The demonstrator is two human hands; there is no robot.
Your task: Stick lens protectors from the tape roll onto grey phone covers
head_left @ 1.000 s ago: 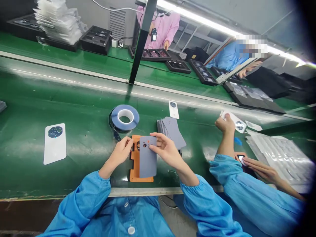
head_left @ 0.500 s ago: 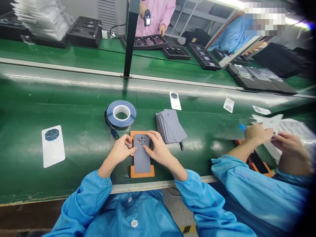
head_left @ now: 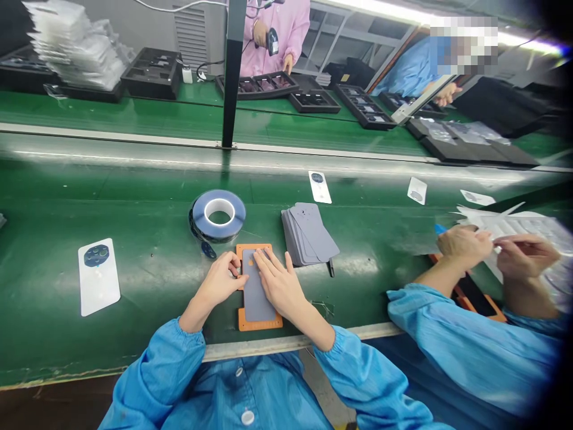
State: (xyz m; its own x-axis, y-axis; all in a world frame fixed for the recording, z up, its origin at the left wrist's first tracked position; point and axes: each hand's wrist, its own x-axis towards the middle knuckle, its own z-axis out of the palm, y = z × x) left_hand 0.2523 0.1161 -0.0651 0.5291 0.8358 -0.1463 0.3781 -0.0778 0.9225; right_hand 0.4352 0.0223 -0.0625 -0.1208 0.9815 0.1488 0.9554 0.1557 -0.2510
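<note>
A grey phone back panel (head_left: 258, 301) lies flat in an orange fixture (head_left: 260, 325) in front of me. My left hand (head_left: 222, 277) is at its left side, fingers curled, with the thumb against the panel's edge. Stretched out flat, the fingers of my right hand (head_left: 278, 280) lie on the panel's upper part and cover most of its camera holes. Just behind my left hand is a roll of blue film (head_left: 219, 230) on a white core; a dark oval piece (head_left: 208, 249) hangs off its end. A stack of grey panels (head_left: 316, 236) stands to the right.
White cards with dark camera-shaped pieces, one a white card (head_left: 99, 286) at left, lie on the green bench (head_left: 152, 334). A co-worker's hands (head_left: 465, 248) work at right over another orange fixture (head_left: 483, 303). Black trays (head_left: 154, 77) line the shelf behind a dark post (head_left: 231, 77).
My right hand has turned and flattened, its fingers now lying across the panel's camera holes. My left hand stays at the left edge. The view has shifted slightly.
</note>
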